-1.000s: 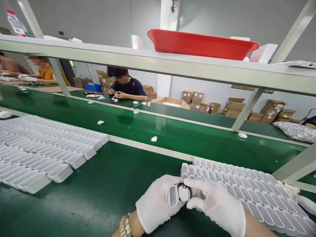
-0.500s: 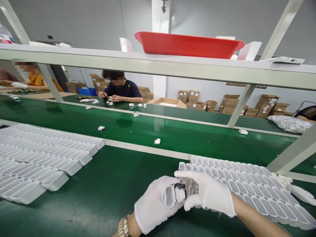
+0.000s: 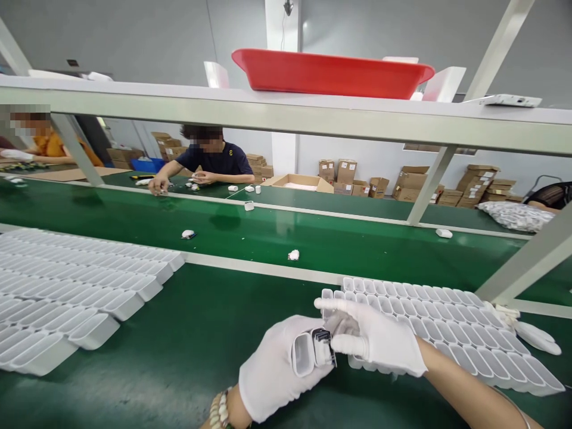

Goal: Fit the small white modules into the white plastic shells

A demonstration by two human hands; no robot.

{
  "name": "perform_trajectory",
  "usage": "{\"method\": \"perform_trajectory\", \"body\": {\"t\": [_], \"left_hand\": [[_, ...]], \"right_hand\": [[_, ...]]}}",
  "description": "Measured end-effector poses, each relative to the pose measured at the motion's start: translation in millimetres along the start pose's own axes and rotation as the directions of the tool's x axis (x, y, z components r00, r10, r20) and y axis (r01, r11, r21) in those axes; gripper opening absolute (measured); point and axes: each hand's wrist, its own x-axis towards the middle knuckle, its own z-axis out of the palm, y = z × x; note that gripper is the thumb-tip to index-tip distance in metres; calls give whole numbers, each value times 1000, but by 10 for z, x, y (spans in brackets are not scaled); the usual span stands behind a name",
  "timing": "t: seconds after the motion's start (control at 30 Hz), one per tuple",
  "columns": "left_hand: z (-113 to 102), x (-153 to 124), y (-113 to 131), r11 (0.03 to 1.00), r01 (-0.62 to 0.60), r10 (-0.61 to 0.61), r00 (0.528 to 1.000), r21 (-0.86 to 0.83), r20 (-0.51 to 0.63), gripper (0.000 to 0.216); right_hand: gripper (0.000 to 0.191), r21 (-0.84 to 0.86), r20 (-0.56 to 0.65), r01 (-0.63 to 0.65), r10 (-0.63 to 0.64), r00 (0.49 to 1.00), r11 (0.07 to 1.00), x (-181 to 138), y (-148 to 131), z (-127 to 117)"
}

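Well left of the held shell, a block of white shells is laid out in rows on the counter. Beyond the held shell and to its left, a co-worker's hand is stretched out to the green strip, where a small unit is seen. Just left of the held shell, the left hand is placed; its grip is curled snugly around the held shell, mouth facing the camera. Touching the held shell's right side, a white-and-black unit is shown. Right of that, the right hand is brought up to the unit's edge, grip partly spread, forefinger extended; whether the unit is pinched cannot be told. Farther right, a second block of shells is set.

Step in hand, as judged: the unit is being positioned by the right fingers while the held shell is kept steady. A firm left hold and a small, careful right-finger adjustment seem called for.

Versus half a second ago: the co-worker's hand, then drawn in, is now reached out leftward; the strip's small unit is shifted rightward relative to the held shell; the white-and-black unit is turned slightly, its dark part now nearer the held shell.
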Motion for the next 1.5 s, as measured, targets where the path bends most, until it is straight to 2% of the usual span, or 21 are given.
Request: {"method": "perform_trajectory", "body": {"t": [0.07, 0.2, 0.37, 0.57, 0.73, 0.83, 0.87, 0.93, 1.03, 1.07, 1.13, 1.23, 1.37, 1.5], "left_hand": [[5, -13, 1, 1000, -4, 4, 1000, 9, 1, 29], [2, -22, -5, 1000, -24, 24, 1000, 14, 20, 31], [-18, -24, -14, 988, -152, 151, 988, 28, 26, 36], [-8, -66, -51, 964, -261, 262, 965, 49, -13, 47], [-5, -55, -58, 949, -309, 312, 949, 64, -38, 53], [-9, -33, -45, 946, -320, 321, 947, 45, -25, 45], [-8, -31, -47, 948, -313, 315, 949, 49, -24, 43], [2, -42, -71, 954, -284, 289, 956, 96, -41, 44], [30, -79, -130, 956, -214, 229, 972, 199, -57, 48], [39, -90, -147, 957, -195, 211, 976, 213, -52, 47], [53, -103, -168, 961, -172, 183, 982, 215, -34, 45], [55, -95, -169, 971, -132, 137, 991, 197, -11, 42], [38, -59, -158, 980, -71, 74, 997, 184, -10, 42], [25, -20, -140, 988, -29, 30, 1000, 152, -7, 42]], "right_hand": [[76, 36, 9, -31, 31, 999, 999, -2, -22, 29], [75, 122, 25, -42, 39, 999, 992, 3, -45, 83], [83, 231, 80, -24, 6, 997, 973, 29, 8, 138], [82, 354, 20, 11, -20, 1000, 935, 100, 90, 226], [82, 281, 31, 93, -106, 994, 955, 107, 156, 231], [77, 188, 32, 74, -82, 996, 979, 62, 142, 180], [73, 151, -8, 66, -66, 998, 986, 55, 133, 139], [59, 48, -168, 69, -60, 984, 996, 91, 126, 0], [40, -168, -443, 32, -104, 890, 985, 355, 163, -350], [36, -233, -487, -19, -100, 868, 972, 503, 192, -489], [35, -271, -498, -67, -80, 864, 960, 853, 280, -753], [36, -281, -441, -133, -5, 897, 950, 1367, 472, -1023], [25, -281, -358, -121, 14, 934, 952, 1772, 732, -1108], [24, -247, -337, -125, 36, 941, 961, 1849, 892, -1098]]}}
